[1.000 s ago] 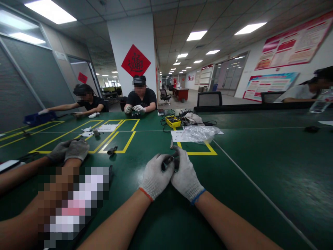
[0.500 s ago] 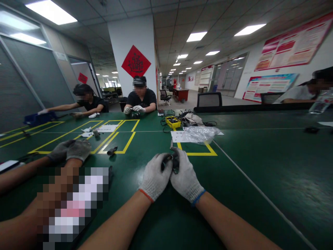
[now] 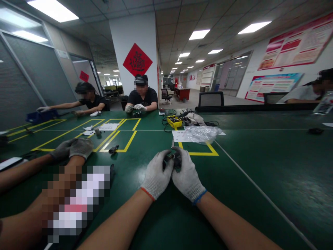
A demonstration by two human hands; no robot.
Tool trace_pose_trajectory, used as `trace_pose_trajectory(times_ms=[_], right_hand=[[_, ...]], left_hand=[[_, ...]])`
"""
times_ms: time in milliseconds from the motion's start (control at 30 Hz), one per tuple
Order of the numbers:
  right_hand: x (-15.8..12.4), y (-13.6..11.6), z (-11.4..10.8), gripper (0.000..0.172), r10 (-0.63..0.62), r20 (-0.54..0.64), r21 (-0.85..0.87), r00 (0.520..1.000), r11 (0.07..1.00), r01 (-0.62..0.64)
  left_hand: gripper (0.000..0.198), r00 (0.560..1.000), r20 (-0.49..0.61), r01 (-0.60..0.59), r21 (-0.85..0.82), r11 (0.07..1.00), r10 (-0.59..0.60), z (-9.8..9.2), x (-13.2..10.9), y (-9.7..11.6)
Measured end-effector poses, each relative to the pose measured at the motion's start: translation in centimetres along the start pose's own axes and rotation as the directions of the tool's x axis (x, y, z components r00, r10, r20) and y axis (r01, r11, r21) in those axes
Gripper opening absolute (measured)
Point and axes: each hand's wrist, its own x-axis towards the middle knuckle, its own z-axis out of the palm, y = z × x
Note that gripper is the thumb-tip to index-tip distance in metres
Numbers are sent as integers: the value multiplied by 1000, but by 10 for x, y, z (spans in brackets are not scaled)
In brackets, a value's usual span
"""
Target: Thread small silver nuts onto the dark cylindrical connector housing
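Together, a worker's gloved left hand [image 3: 156, 175] and right hand [image 3: 187, 177] held a small dark part [image 3: 177, 162] clamped between their fingers over the green table [image 3: 234, 201]; apparently mid-handling, the step seemingly called for a steady grip next.

The left hand [image 3: 157, 173] wears a white knit glove [image 3: 151, 182] hemmed orange — the right hand [image 3: 186, 173], one hemmed blue.

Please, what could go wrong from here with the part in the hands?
The small part is mostly hidden between the gloved left hand and right hand, so it might slip unnoticed. If dropped, it could perhaps roll toward the clear plastic bag beyond and be hard to find.
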Motion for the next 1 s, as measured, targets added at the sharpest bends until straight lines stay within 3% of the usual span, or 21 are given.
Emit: trace_pose_trajectory(times_ms=[100, 267, 400, 500, 633, 767, 1000], right_hand=[[0, 2, 0, 52, -35, 0, 1, 999, 999, 35], [2, 3, -1, 56, -54, 8, 32, 998, 998, 54], [3, 1, -2, 57, -37, -9, -30, 999, 999, 37], [4, 0, -4, 53, -3, -66, -104, 998, 995, -4], [6, -1, -5, 46, 59, -105, -118, 993, 990, -71], [6, 1, -3, 44, 108, -82, -123, 991, 985, -118], [6, 4, -3, 42, 143, -45, -85, 989, 986, -146]], left_hand=[[31, 999, 12, 46, -54, 997, -46, 0, 2, 0], [21, 984, 124, 153, -238, 959, -126, 1, 4, -1], [20, 984, 51, 178, -248, 952, -170, 2, 4, -7], [26, 979, -34, 197, -125, 972, -203, -4, 9, -19], [39, 960, -102, 276, 193, 942, -261, -15, 20, -35], [44, 928, 11, 323, 474, 819, -373, -18, 23, -39], [55, 914, 150, 184, 672, 717, -376, -18, 19, -28]])
